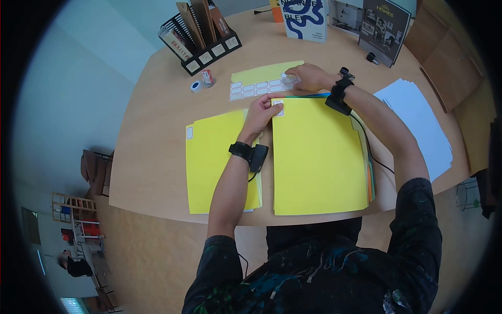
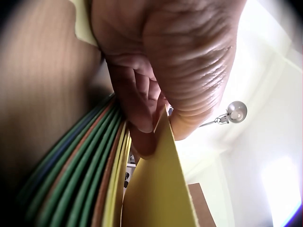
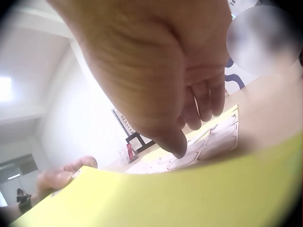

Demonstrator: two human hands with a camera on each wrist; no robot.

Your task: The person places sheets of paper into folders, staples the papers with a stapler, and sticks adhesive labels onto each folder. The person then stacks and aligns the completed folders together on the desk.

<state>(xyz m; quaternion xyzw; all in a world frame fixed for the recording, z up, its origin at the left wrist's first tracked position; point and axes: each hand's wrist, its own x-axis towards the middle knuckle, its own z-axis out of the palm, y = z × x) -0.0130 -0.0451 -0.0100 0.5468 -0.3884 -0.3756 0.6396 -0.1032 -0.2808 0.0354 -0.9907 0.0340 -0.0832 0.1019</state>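
My left hand [image 1: 260, 116] pinches the top left corner of a yellow folder [image 1: 319, 157]; its thumb lies over the white label [image 1: 278, 109] there. In the left wrist view the yellow cover [image 2: 158, 179] stands between thumb and fingers, lifted off a stack of green, brown and blue folders [image 2: 78, 175]. My right hand [image 1: 312, 78] is over a sheet of red-bordered white labels [image 1: 261, 89] with a bare yellow upper part. In the right wrist view its thumb [image 3: 173, 143] points down close over the labels, the other fingers loosely extended.
Another yellow folder [image 1: 219, 167] with a corner label lies left. White paper [image 1: 418, 125] lies right. A tape roll [image 1: 196, 86] and small red-and-white box [image 1: 207, 77] sit near the black file holder [image 1: 214, 54]. Books [image 1: 305, 21] stand at the back.
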